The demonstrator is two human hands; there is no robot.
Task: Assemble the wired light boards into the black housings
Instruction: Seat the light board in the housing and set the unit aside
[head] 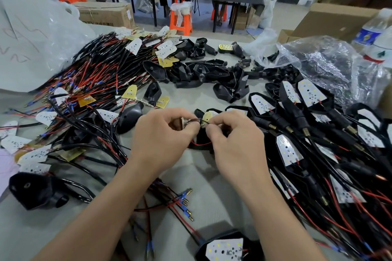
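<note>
- left hand: centre of the table, thumb and forefinger curled in a pinch on the thin black lead.
- right hand: fingers curled, pinching the same lead right at the light board. The board sits tilted just beyond the fingertips.
- black housing: directly under and between both hands, mostly hidden. A red wire loops out at its near edge. Can't tell whether the lead is through the stem yet.
- Stock: wired-board pile far left, empty housings far centre, finished units right.
- Risk: pulling on the lead this close to the board probably loads the solder joint, so a wire could tear off.
- Risk: slack in the red loop could get trapped under the board, leaving it seated crooked.
- Risk: neither hand grips the housing, so a tug may tip or slide it.
- Risk: loose leads lie nearby, so a neighbouring wire could snag and get dragged in.
</note>
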